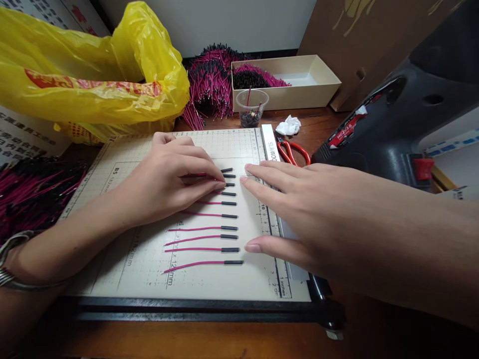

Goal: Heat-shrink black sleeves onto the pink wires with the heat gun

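Several pink wires [202, 249] with black sleeves on their right ends lie side by side in a column on the cream paper trimmer board [142, 264]. My left hand [179, 172] rests over the upper wires. Its thumb and index finger are pressed together on one wire beside its black sleeve, and the hand hides the left parts of these upper wires. To the right of the column, my right hand [295, 204] is open, palm down, with its fingers stretched towards the sleeve ends. It holds nothing, and its fingertips are a little apart from the sleeves.
Behind the board stand a clear plastic cup [252, 107], a cream box [295, 94] of wires and a wire heap [211, 80]. Red-handled pliers [295, 152] and crumpled tissue [289, 125] lie right. A yellow bag [123, 99], more wires [30, 194] and a dark machine [389, 119] flank the board.
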